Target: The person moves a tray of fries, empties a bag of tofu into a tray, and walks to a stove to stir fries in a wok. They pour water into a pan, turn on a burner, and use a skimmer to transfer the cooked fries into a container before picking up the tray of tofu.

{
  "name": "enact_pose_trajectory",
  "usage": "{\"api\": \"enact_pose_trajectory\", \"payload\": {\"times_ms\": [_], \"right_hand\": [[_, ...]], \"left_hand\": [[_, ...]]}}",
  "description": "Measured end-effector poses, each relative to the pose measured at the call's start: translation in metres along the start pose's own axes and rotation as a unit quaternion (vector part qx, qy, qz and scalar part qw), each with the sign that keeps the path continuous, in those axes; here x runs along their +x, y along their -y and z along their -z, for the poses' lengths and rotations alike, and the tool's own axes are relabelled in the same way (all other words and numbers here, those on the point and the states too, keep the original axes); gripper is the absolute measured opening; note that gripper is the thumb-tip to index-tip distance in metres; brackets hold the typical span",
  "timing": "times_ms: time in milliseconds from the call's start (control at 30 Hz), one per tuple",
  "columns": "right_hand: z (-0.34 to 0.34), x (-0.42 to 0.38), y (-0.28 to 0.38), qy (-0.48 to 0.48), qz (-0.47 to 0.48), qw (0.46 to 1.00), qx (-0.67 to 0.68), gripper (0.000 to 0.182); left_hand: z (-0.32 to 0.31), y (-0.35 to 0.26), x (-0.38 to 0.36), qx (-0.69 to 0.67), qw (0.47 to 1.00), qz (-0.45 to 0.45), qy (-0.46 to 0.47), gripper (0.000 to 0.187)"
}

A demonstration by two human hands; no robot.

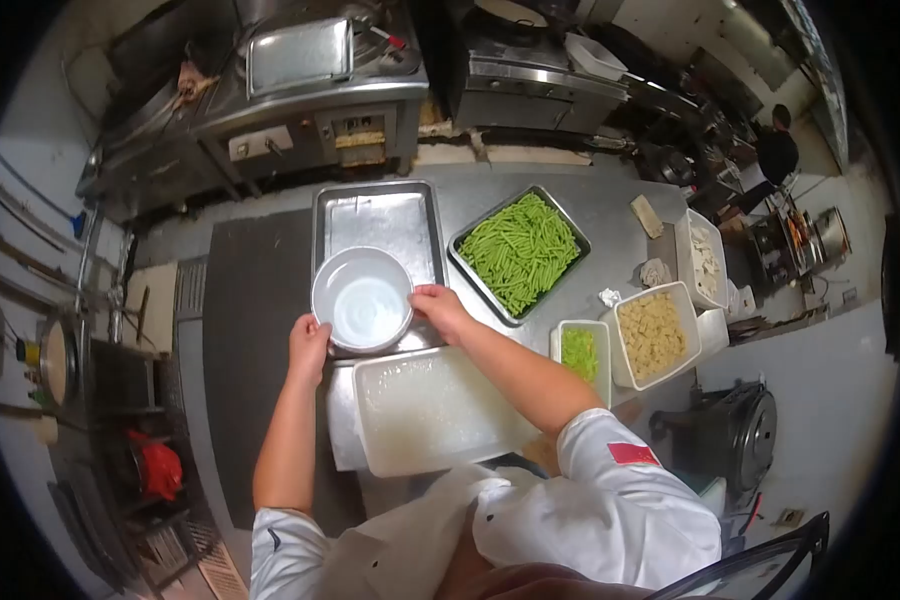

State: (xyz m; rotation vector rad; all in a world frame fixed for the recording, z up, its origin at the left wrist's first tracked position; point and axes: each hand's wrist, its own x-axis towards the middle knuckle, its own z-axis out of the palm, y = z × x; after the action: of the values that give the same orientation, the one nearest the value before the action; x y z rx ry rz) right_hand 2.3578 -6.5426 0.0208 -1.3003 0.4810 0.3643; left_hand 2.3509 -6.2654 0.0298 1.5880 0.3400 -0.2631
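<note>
White-sleeved left hand [309, 345] grips the lower-left rim of a pale bowl [362, 298], which lies between both hands, over a metal tray [375, 215]; contact beneath unclear. Right hand [440, 308] grips the bowl's right rim. Further right on the desk [610, 250]: green beans [522, 250], tan cubes [653, 335].

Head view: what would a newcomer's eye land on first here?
Probably the bright green beans, heaped right of centre. Next, the white bowl, held at its rim by the left hand and right hand over the near end of a metal tray. Farther right, tan chunks stand out too.
</note>
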Motion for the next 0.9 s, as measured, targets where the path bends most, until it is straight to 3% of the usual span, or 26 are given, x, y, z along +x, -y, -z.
{"api": "enact_pose_trajectory", "payload": {"times_ms": [200,367,500,733,900], "right_hand": [[0.002,-0.041,0.034,0.011,0.045,0.999,0.023,0.029],[0.020,-0.110,0.069,0.003,0.113,0.989,0.091,0.024],[0.054,-0.188,0.099,0.031,0.175,0.971,0.159,0.024],[0.170,-0.331,0.097,-0.044,0.269,0.940,0.206,0.034],[0.275,-0.455,0.067,-0.124,0.334,0.906,0.229,0.025]], "left_hand": [[-0.008,-0.068,-0.027,-0.010,0.999,-0.037,-0.002,0.019],[-0.031,-0.150,-0.075,0.067,0.988,-0.128,0.057,0.018],[-0.065,-0.192,-0.109,0.061,0.980,-0.141,0.127,0.022],[-0.196,-0.225,-0.208,0.063,0.953,-0.146,0.258,0.017],[-0.325,-0.208,-0.290,0.059,0.918,-0.122,0.372,0.012]]}}
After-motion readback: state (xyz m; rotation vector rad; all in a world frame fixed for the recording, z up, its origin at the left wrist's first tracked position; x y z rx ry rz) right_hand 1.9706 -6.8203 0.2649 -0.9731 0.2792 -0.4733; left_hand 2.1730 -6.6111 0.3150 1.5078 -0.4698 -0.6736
